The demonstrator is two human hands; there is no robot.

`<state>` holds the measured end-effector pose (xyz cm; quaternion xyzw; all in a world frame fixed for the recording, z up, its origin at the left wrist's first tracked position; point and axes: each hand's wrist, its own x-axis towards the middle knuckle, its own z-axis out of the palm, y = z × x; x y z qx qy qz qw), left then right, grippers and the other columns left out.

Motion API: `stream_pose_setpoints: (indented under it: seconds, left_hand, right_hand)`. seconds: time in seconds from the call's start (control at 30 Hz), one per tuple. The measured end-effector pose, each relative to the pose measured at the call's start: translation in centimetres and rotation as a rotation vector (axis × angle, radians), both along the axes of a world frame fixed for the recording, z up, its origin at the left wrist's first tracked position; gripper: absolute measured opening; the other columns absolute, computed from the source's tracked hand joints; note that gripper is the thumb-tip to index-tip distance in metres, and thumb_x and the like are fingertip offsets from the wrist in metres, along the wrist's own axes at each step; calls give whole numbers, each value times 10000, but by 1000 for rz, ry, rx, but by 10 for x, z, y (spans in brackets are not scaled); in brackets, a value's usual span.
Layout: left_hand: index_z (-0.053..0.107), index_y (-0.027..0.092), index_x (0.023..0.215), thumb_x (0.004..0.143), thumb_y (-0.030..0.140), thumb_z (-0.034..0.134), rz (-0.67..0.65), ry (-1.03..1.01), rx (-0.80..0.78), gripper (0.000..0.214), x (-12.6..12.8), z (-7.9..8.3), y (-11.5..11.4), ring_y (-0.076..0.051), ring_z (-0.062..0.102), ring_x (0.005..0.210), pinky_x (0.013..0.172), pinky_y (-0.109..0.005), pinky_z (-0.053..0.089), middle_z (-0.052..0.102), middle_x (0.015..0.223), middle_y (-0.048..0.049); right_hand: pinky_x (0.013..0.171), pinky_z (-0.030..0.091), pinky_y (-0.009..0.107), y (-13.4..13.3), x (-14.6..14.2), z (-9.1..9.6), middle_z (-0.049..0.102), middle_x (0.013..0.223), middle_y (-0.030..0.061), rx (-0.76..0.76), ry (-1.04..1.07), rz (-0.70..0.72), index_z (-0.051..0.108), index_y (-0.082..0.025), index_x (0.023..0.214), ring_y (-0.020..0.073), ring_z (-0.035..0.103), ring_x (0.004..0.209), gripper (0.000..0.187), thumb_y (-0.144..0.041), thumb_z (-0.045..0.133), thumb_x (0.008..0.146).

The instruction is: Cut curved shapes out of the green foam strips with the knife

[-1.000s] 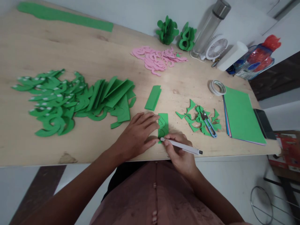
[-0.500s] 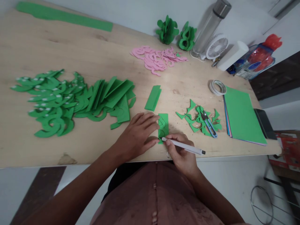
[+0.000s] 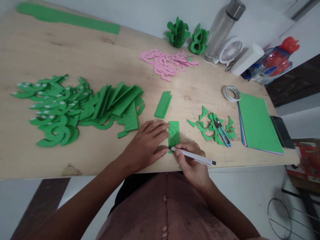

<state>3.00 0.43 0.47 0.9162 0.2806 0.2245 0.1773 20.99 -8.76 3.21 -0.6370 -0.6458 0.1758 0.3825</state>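
Note:
My right hand grips a white pen, its tip against the lower part of a small green paper strip. Curved pen lines and a cut-out shape show on that strip, though I cannot tell how far the shape lies loose on it. Flat on the table, my left hand is open with its fingertips along the strip's left edge. Just above it lies a folded green paper piece. To the right, blue-handled thread snips rest on a heap of green paper scraps.
Left on the wooden table spread cut green shapes and folded green papers. Pink cut-outs, green paper ornaments, a bottle and a small fan stand behind. Tape rolls touch coloured sheets.
The pen and my right hand have shifted slightly left along the lower part of the strip. My left hand stays in place.

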Motion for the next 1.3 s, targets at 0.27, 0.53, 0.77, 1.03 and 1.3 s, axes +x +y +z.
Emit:
stream_pose_setpoints:
  seconds: [0.27, 0.53, 0.77, 1.03, 1.3]
  left_hand:
    - [582, 205, 1122, 932, 305, 565, -2, 12, 6, 215, -1, -2, -1, -309, 445, 1387, 1149, -551, 346, 573, 1418, -125]
    - [579, 199, 1111, 940, 312, 559, -8, 9, 11, 207, -1, -1, 0, -311, 443, 1387, 1140, -553, 354, 572, 1416, -127]
    - [582, 201, 1115, 933, 303, 567, 1, 11, 13, 210, -1, -1, -1, -309, 453, 1380, 1139, -545, 355, 573, 1418, -124]
    - [589, 199, 1111, 932, 318, 564, -2, 15, 2, 216, 0, -1, 0, -307, 449, 1382, 1144, -547, 347, 574, 1417, -125]
    - [593, 217, 1118, 937, 324, 552, 2, 12, -27, 215, 0, 0, 0, -300, 445, 1389, 1157, -543, 338, 575, 1421, -110]
  right_hand:
    - [695, 529, 338, -1, 1, 1, 762, 815, 18, 32, -23, 2, 673, -236, 895, 200, 729, 759, 102, -267, 582, 926]
    - [695, 533, 342, -1, 3, 2, 762, 818, 21, 45, -50, 3, 676, -222, 895, 200, 727, 758, 92, -253, 592, 918]
    - [683, 525, 335, -2, 5, 3, 758, 807, 23, 13, -30, -18, 680, -222, 886, 198, 723, 744, 102, -263, 592, 917]
    - [693, 521, 331, -1, 7, 4, 755, 787, 23, -3, -26, -23, 683, -220, 872, 198, 719, 741, 113, -264, 588, 912]
    - [699, 529, 338, -1, 9, 5, 759, 789, 32, -29, -42, -55, 689, -229, 839, 208, 717, 753, 151, -295, 570, 907]
